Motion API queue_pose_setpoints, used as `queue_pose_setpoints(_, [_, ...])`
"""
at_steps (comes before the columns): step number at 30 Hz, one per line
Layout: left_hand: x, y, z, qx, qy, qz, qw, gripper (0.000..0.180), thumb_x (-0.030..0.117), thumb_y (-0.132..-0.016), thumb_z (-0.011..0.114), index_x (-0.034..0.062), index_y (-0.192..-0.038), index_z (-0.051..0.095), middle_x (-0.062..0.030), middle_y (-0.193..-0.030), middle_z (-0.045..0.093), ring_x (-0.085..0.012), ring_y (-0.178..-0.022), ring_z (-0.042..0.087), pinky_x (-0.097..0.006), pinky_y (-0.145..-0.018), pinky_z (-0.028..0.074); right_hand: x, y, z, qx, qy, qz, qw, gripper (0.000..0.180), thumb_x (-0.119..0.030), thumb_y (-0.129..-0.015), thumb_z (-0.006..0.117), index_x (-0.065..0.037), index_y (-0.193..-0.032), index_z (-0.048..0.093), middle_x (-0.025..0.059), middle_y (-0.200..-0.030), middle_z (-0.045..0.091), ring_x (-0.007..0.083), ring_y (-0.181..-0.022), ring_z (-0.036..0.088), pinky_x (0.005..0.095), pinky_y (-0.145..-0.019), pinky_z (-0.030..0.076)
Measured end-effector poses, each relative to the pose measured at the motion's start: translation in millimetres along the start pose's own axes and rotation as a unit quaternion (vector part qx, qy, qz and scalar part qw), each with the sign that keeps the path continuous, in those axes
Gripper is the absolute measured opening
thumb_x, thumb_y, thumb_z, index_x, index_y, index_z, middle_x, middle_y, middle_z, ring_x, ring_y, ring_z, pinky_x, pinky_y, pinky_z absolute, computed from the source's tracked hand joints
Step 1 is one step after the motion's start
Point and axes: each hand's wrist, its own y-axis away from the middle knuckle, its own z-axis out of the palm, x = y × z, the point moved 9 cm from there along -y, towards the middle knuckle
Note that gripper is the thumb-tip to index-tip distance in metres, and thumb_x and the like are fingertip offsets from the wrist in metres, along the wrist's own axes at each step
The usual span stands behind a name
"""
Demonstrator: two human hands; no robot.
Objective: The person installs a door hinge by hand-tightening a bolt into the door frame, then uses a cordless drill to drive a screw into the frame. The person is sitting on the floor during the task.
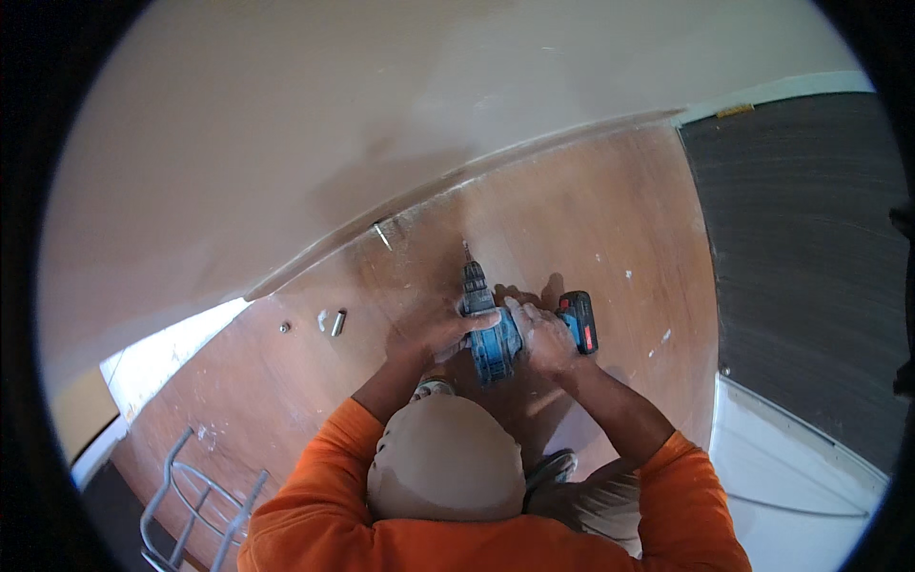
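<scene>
A blue and black cordless drill (492,345) lies across both my hands, its black chuck (475,284) and thin bit pointing away from me at the wall. My left hand (440,334) is closed on the drill's body behind the chuck, thumb over the top. Around the handle, between the body and the black and red battery (578,322), my right hand (543,336) is wrapped. The bit's tip stays short of the wall. To the left on the floor rest a short metal cylinder (338,322) and a small round metal piece (284,327). A slim metal pin (382,235) is by the wall's foot.
A pale wall (286,124) with a brown skirting strip (419,195) runs along the far side. Dark panelling (801,238) stands at the right. Bent metal tubing (195,505) is at lower left. White specks dot the reddish-brown floor (610,210). My beige-covered knee (446,458) is close in.
</scene>
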Motion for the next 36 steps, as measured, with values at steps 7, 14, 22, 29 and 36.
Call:
queue_pose_setpoints(7, [7.9,11.8,15.7,-0.026,0.016,-0.03,0.999,0.055,0.011,-0.085,0.075,0.0034,-0.134,0.051,-0.0103,-0.119,0.065,-0.0239,-0.11,0.064,-0.039,-0.097,0.052,-2.7,1.8,-4.8,0.03,-0.05,-0.022,0.998,0.083,-0.011,-0.071,0.068,0.003,-0.145,0.034,0.0246,-0.115,0.058,0.0425,-0.107,0.06,0.0478,-0.094,0.048])
queue_pose_setpoints(14, [-3.0,9.9,-3.4,0.039,0.066,0.023,0.997,0.056,0.008,-0.084,0.073,0.005,-0.136,0.052,-0.0106,-0.118,0.066,-0.0255,-0.107,0.065,-0.041,-0.096,0.051,-9.4,-18.0,7.0,0.11,-0.025,-0.1,0.989,0.075,-0.004,-0.069,0.068,-0.001,-0.139,0.042,0.0213,-0.11,0.059,0.0404,-0.104,0.061,0.0474,-0.091,0.049])
queue_pose_setpoints(22, [-2.4,42.3,-7.8,0.107,0.015,0.144,0.984,0.045,0.03,-0.088,0.076,0.007,-0.122,0.059,-0.006,-0.105,0.068,-0.0188,-0.093,0.066,-0.036,-0.086,0.054,-42.8,-16.5,3.5,0.081,0.028,-0.167,0.982,0.052,-0.006,-0.077,0.063,0.002,-0.127,0.048,0.0224,-0.109,0.06,0.0383,-0.103,0.062,0.0452,-0.09,0.05])
queue_pose_setpoints(29, [24.4,52.0,-29.0,0.217,-0.018,0.195,0.956,0.037,0.045,-0.091,0.07,0.0086,-0.099,0.067,-0.0025,-0.083,0.067,-0.0136,-0.071,0.064,-0.029,-0.068,0.052,-51.0,-40.8,-7.8,0.149,0.052,-0.203,0.966,0.046,-0.004,-0.077,0.062,0.002,-0.121,0.051,0.0237,-0.103,0.063,0.0403,-0.098,0.064,0.0461,-0.088,0.051])
queue_pose_setpoints(36, [39.1,54.7,-42.3,0.19,0.023,0.201,0.961,0.036,0.041,-0.09,0.071,0.0065,-0.102,0.067,-0.0031,-0.086,0.067,-0.0147,-0.073,0.065,-0.03,-0.069,0.053,-72.9,-53.0,-5.3,0.11,0.067,-0.161,0.978,0.051,-0.009,-0.074,0.07,0.0,-0.12,0.05,0.0219,-0.103,0.064,0.0402,-0.1,0.064,0.0458,-0.086,0.052])
